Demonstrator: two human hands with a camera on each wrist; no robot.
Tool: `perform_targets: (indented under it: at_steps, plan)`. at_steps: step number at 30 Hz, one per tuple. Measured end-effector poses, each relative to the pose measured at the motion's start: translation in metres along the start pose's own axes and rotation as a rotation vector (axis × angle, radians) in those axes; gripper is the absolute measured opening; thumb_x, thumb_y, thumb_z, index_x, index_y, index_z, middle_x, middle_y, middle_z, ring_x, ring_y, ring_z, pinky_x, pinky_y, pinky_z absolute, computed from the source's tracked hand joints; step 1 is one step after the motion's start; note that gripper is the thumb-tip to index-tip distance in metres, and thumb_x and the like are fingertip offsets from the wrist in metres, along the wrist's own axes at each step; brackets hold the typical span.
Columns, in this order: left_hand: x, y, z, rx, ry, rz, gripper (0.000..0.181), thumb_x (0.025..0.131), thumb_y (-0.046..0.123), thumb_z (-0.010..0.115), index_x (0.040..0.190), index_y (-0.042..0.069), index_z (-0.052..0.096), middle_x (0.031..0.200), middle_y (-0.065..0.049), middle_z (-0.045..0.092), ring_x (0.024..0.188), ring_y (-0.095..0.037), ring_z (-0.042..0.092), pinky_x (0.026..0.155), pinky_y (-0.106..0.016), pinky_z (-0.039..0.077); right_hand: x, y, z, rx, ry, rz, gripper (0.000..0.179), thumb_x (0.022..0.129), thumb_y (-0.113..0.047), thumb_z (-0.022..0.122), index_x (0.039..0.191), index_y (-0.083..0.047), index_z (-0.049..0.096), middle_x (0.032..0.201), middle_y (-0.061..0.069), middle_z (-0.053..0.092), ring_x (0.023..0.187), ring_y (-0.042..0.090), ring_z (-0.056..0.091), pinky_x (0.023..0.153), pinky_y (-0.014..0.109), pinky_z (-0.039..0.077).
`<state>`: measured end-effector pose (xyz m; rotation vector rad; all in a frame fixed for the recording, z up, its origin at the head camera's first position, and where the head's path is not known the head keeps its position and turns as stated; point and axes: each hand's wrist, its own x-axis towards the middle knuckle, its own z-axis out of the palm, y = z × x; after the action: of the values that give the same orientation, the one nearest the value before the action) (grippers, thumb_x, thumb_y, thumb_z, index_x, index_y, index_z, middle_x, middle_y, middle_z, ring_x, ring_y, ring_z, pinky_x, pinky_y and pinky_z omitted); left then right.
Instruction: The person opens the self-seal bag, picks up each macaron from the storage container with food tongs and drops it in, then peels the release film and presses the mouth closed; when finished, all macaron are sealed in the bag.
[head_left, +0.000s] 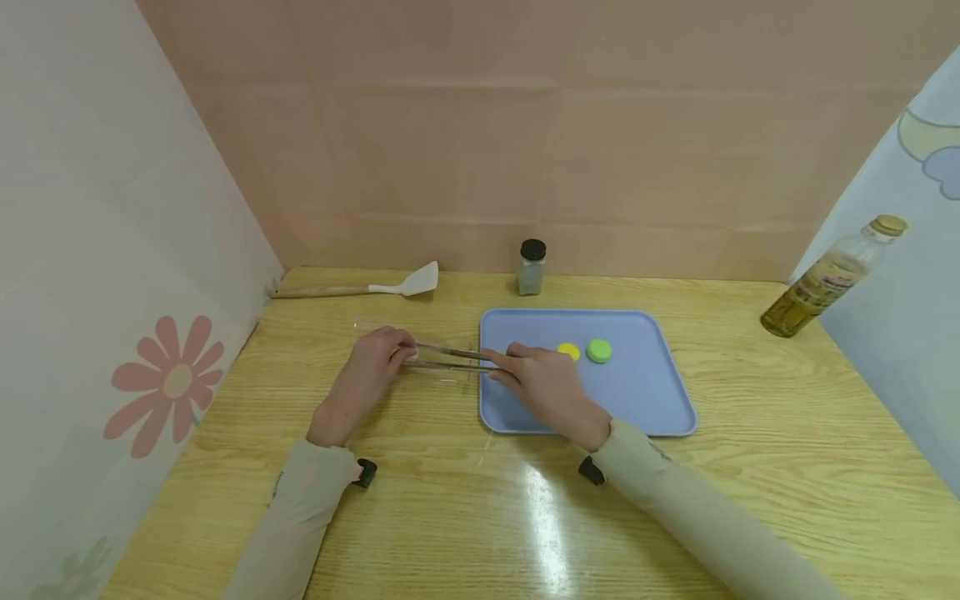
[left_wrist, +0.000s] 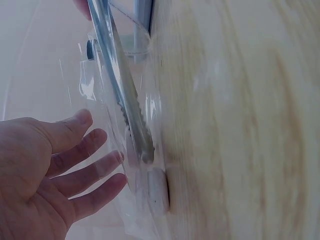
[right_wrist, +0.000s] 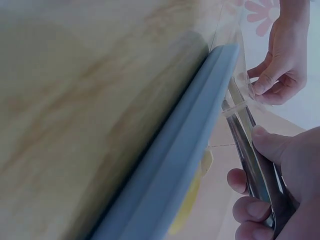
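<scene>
My right hand (head_left: 551,387) grips metal tongs (right_wrist: 248,150) over the left edge of the blue tray (head_left: 637,400). The tongs point left, their toothed tips inside a clear plastic container (left_wrist: 87,82) lying on the table. A whitish round-edged piece (left_wrist: 159,191) lies by the tips, seen through the plastic. My left hand (head_left: 367,367) holds the container's far side, thumb and fingers curved about it. On the tray, a yellow macaron-like disc (head_left: 568,351) sits partly behind my right hand, beside a green macaron-like disc (head_left: 599,351).
Behind the tray stands a small jar with a black lid (head_left: 531,271). A white spatula with a wooden handle (head_left: 322,292) lies at the back left. An oil bottle (head_left: 825,279) stands at the right edge. Walls border the table at the back and sides.
</scene>
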<state>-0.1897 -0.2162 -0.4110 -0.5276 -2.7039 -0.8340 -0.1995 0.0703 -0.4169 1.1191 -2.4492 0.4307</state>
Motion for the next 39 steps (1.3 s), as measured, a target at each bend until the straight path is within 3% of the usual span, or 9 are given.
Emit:
perform_targets:
  at_steps: [24, 39]
  plan:
    - [0.001, 0.001, -0.001, -0.007, 0.027, 0.025, 0.006, 0.095, -0.001, 0.069, 0.097, -0.004, 0.072, 0.095, -0.015, 0.071, 0.086, -0.027, 0.069, 0.073, -0.038, 0.058, 0.028, -0.008, 0.017, 0.015, -0.005, -0.005, 0.029, 0.097, -0.024, 0.072, 0.125, -0.018, 0.074, 0.078, -0.004, 0.060, 0.055, 0.009, 0.048, 0.042, 0.024, 0.031]
    - [0.000, 0.001, 0.001, -0.005, 0.019, 0.017, 0.006, 0.094, -0.001, 0.069, 0.098, -0.005, 0.072, 0.096, -0.015, 0.071, 0.087, -0.027, 0.069, 0.074, -0.038, 0.058, 0.022, -0.006, 0.012, 0.021, -0.039, 0.013, 0.033, 0.097, -0.025, 0.072, 0.128, -0.015, 0.072, 0.075, -0.004, 0.055, 0.052, 0.008, 0.042, 0.042, 0.023, 0.028]
